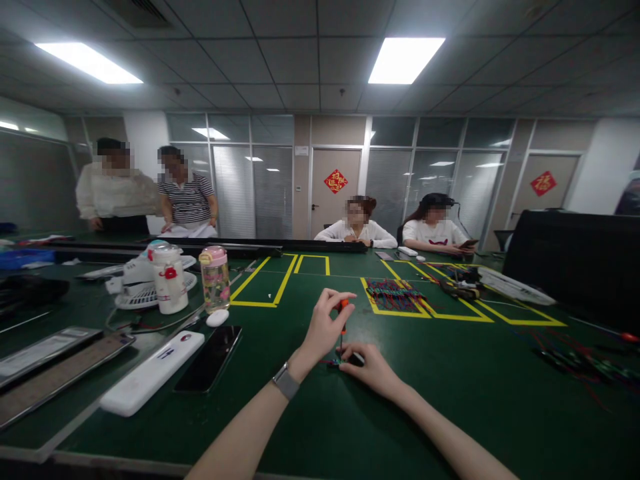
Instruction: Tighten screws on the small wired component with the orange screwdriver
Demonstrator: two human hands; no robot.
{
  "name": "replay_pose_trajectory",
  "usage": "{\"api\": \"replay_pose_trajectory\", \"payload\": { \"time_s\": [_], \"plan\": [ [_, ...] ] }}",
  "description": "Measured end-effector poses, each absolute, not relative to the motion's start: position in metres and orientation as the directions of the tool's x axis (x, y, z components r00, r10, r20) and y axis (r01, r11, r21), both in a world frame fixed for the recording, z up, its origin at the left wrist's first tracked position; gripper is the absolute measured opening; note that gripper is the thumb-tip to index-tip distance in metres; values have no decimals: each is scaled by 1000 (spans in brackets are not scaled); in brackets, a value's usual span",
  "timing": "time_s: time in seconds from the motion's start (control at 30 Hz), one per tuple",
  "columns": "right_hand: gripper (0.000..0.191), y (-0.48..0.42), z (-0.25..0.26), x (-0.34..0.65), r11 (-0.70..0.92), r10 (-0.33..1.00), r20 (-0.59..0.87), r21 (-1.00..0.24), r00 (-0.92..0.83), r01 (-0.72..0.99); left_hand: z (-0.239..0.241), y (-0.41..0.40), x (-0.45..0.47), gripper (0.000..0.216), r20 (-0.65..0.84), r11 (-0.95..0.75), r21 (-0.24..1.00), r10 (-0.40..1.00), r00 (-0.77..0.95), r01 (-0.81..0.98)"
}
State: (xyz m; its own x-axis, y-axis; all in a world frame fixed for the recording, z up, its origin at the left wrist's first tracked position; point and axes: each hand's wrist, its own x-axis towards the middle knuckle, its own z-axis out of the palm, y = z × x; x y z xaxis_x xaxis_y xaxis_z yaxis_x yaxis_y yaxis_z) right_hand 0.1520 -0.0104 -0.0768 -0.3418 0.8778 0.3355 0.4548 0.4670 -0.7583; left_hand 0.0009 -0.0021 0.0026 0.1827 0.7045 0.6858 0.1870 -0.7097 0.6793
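My left hand (325,327), with a watch on its wrist, pinches the orange handle of a small screwdriver (343,313) that stands upright, tip down. My right hand (370,367) lies on the green table (450,400) with its fingers closed round a small dark part (340,362) with wires, right under the screwdriver tip. Both hands are near the middle of the table in front of me.
To the left lie a black phone (210,357), a white box (150,380), a mouse (217,317), a pink-lidded bottle (215,280) and a white jar (169,280). Wire bundles (395,293) lie in a yellow-taped zone. Two people sit opposite; two stand far left.
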Motion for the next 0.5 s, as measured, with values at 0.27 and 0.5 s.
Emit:
{"api": "replay_pose_trajectory", "payload": {
  "time_s": [0.27, 0.5],
  "plan": [
    [6, -8, -80, 154, 468, 877, 333, -756, -346, 458, -2, 2, 2, 31, 645, -668, 740, 739, 194, 81],
    [5, -9, -79, 154, 473, 873, 333, -753, -355, 457, 1, 4, 1, 35, 596, -609, 793, 767, 239, -22]
  ]
}}
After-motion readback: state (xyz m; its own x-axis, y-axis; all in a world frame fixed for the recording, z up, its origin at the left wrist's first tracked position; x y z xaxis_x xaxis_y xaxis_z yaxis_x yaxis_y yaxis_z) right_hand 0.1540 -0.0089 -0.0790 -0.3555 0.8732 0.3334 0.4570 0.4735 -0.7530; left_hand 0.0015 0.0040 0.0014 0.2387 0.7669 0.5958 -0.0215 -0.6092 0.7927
